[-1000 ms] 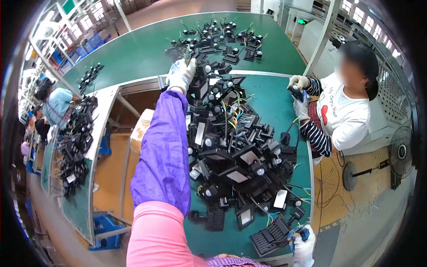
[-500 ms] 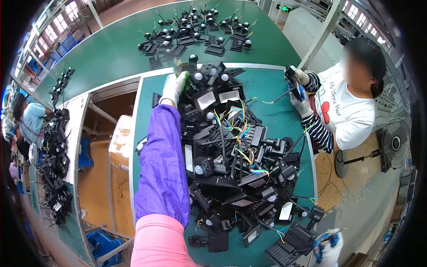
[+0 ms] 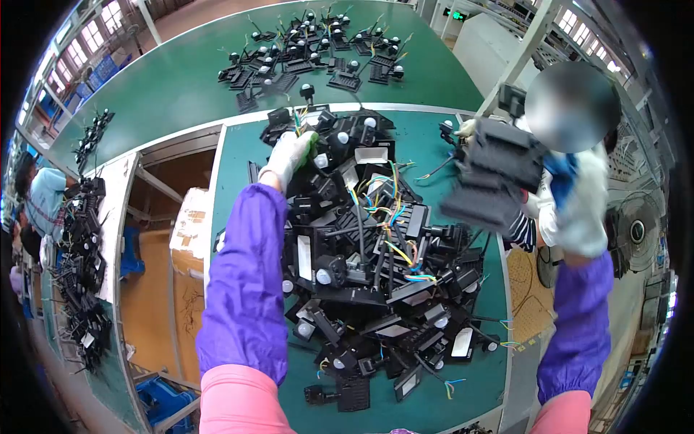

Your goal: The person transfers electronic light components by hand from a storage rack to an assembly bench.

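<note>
My left hand (image 3: 293, 153), in a white glove with green fingertips, is closed at the upper left of a heap of black floodlights (image 3: 376, 289). Its fingers are curled on a floodlight with thin coloured wires, partly hidden by the glove. On the right, my right hand (image 3: 578, 199), gloved in white and blue and smeared by motion, grips black finned floodlights (image 3: 502, 155) held up above the bench edge. Round white sensor domes, pale lamp panels and loose coloured wires show across the heap.
A co-worker's white shirt, striped sleeve (image 3: 522, 231) and gloved hand are just behind my right hand. More floodlights (image 3: 311, 50) lie on the far green table (image 3: 181, 79). Leftward are a cardboard box (image 3: 191, 224) and another bench piled with floodlights (image 3: 83, 267). A fan (image 3: 636, 231) stands right.
My right hand has risen from the lower right corner with floodlights that lay there. My left hand has shifted slightly down onto the heap. The co-worker is now partly hidden.
</note>
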Demonstrator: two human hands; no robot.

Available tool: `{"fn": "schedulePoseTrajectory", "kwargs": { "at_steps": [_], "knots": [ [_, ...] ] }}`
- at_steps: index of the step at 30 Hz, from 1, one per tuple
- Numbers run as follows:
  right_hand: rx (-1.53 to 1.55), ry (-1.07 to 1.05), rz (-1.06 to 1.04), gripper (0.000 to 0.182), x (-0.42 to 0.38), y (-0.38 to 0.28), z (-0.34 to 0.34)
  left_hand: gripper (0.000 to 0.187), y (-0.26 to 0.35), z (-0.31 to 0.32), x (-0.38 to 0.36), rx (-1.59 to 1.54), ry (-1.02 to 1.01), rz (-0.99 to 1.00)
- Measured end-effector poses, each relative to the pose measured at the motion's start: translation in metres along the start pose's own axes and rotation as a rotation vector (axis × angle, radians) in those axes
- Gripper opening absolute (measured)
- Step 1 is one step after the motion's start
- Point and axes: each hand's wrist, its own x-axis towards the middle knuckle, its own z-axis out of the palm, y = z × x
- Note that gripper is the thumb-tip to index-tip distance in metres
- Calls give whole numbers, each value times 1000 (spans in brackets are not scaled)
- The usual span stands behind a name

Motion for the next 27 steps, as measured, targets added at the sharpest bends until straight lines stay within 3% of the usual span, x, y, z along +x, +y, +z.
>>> {"fn": "schedulePoseTrajectory", "kwargs": {
  "at_steps": [3, 5, 7, 9, 10, 11, 13, 15, 16, 19, 20, 24, 26, 27],
  "knots": [
    [89, -63, 115, 10, 53, 92, 14, 54, 27, 2, -15, 425, 131, -2],
    [-101, -6, 211, 9, 59, 125, 38, 57, 34, 8, -16, 528, 95, -14],
    [56, 0, 403, 12, 68, 174, 37, 59, 33, 10, -18, 548, 84, 13],
    [273, -122, 588, 12, 77, 224, 18, 61, 42, 7, -30, 543, 89, 9],
    [324, -44, 702, 11, 69, 234, 26, 60, 44, 7, -32, 554, 99, 15],
    [166, 89, 621, 13, 52, 242, 28, 60, 45, 6, -34, 564, 107, 19],
    [224, 32, 588, 15, 23, 240, 26, 66, 38, 5, -32, 547, 94, 41],
    [265, 73, 745, 15, 10, 227, 22, 71, 37, 4, -34, 512, 135, 99],
    [317, 24, 865, 18, 5, 223, 14, 86, 38, 2, -35, 500, 97, 92],
    [80, -103, 864, 21, -8, 225, -7, 95, 41, 3, -50, 619, 218, 113],
    [29, -143, 884, 21, -9, 230, -17, 101, 45, -1, -53, 647, 164, 69],
    [-108, -312, 1034, 22, -6, 202, -26, 94, 57, -18, -70, 793, 27, -10],
    [-172, -384, 1128, 26, 1, 183, -25, 86, 75, -35, -92, 808, -49, 63],
    [-313, -440, 1020, 25, -4, 174, -23, 83, 80, -41, -101, 815, -86, 99]
  ]
}}
